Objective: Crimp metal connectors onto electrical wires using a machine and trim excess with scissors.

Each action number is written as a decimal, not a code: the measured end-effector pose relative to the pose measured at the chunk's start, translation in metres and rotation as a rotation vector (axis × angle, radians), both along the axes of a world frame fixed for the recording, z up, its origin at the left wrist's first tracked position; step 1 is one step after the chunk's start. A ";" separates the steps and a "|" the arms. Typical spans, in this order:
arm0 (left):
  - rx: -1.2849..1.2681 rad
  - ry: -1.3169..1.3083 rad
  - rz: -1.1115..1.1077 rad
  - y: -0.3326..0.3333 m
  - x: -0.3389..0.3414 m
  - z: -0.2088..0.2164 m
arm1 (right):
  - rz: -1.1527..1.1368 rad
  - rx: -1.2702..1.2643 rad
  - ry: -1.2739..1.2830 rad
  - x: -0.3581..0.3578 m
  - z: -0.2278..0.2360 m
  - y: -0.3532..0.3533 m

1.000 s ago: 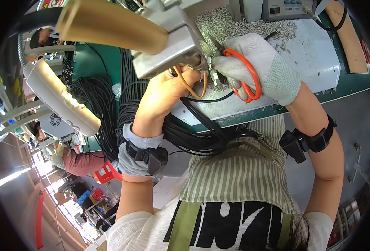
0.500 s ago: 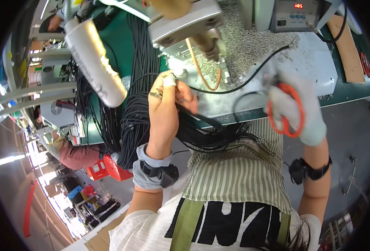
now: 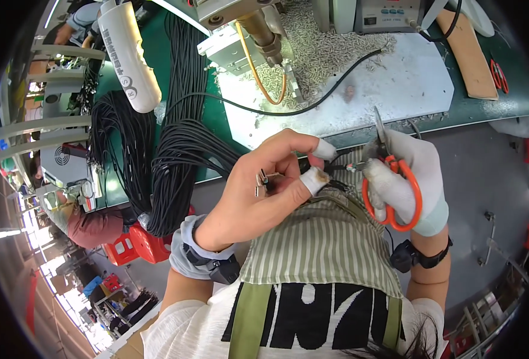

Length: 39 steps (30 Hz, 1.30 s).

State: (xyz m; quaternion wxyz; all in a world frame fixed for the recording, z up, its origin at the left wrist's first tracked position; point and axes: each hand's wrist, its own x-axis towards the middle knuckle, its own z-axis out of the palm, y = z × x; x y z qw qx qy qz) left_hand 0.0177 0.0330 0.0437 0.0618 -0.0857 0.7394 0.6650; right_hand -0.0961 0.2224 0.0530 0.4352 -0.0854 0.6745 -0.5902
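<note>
Both hands have come down and nearer to the body since the earlier frames, drawing away from the grey metal machine head [image 3: 240, 24] at the far edge of the green bench [image 3: 486, 110] and meeting over the striped apron. The left hand [image 3: 264, 191], bare with white tape caps on the thumb and forefinger, is pinching the end of a thin black cable [image 3: 336, 170] between those two taped fingertips [image 3: 313, 178], fingers closed on it, while small metal pins are sticking out of the curled palm. The right hand [image 3: 405, 179], in a white fabric glove, is gripping a pair of orange-handled scissors [image 3: 390, 179], its fingers threaded through the loops; the steel blades are pointing away toward the far side, and whether they are parted or closed cannot be told. The cable end is lying between the two hands, just in front of the chest, touching the left fingertips and reaching close to the gloved fingers.

Farther off, a white sheet [image 3: 396, 90] on the bench is carrying a scatter of small silvery metal pieces [image 3: 324, 48]. A thick bundle of black cables [image 3: 180, 149] is hanging over the near left edge of the bench, beside a white cylindrical lamp housing [image 3: 129, 54]. A second pair of red scissors [image 3: 498, 75] is resting at the far right, next to a brown board [image 3: 465, 54].
</note>
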 end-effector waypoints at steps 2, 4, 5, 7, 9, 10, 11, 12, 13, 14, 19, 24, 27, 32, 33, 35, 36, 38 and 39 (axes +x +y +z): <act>0.027 -0.051 0.009 -0.002 0.001 0.000 | 0.018 -0.011 0.024 0.001 -0.002 0.002; 0.029 -0.051 0.011 -0.002 0.003 0.000 | 0.062 -0.039 0.060 0.001 -0.003 0.003; 0.029 -0.054 0.014 -0.002 0.004 0.000 | 0.063 -0.039 0.063 0.000 -0.001 0.004; 0.028 -0.056 0.021 -0.001 0.005 0.001 | 0.098 0.004 0.072 -0.001 0.003 0.005; 0.063 -0.082 0.025 0.000 0.003 0.005 | 0.124 0.018 0.078 -0.002 -0.001 0.008; 0.078 -0.096 0.029 -0.001 0.003 0.007 | 0.092 0.173 0.450 -0.004 -0.012 0.015; 0.072 -0.095 0.037 0.000 0.002 0.009 | 0.053 0.325 0.822 -0.006 -0.024 0.022; 0.074 -0.110 0.032 0.002 0.001 0.010 | 0.008 0.470 1.194 -0.006 -0.028 0.022; 0.077 -0.126 0.026 0.003 -0.001 0.012 | 0.012 0.455 1.196 -0.005 -0.022 0.019; 0.087 -0.142 0.014 0.006 -0.002 0.011 | -0.016 0.360 1.006 -0.003 -0.008 0.016; -0.099 -0.067 -0.113 0.015 -0.005 0.009 | 0.202 -0.088 0.705 0.014 0.021 -0.014; -0.232 0.123 -0.109 0.011 -0.005 0.002 | 0.233 -0.042 0.453 0.015 0.014 -0.024; -0.050 0.052 -0.072 0.005 -0.001 0.004 | 0.055 0.087 0.381 0.018 0.012 -0.022; 0.344 -0.105 0.031 -0.001 -0.002 0.019 | -0.068 -0.053 0.728 0.022 0.003 -0.019; 0.413 -0.167 -0.014 -0.005 -0.004 0.021 | 0.061 -0.080 0.936 0.015 0.003 -0.017; 0.480 -0.227 -0.056 -0.005 -0.003 0.022 | 0.330 -0.136 1.346 0.005 0.002 -0.013; 0.486 -0.187 -0.033 -0.001 -0.001 0.019 | 0.331 -0.141 1.347 0.006 0.002 -0.011; 0.503 -0.110 0.001 0.006 0.002 0.012 | 0.221 -0.050 0.867 0.014 0.002 -0.003; 0.503 -0.112 -0.002 0.006 0.003 0.010 | 0.164 -0.008 0.625 0.016 0.003 -0.002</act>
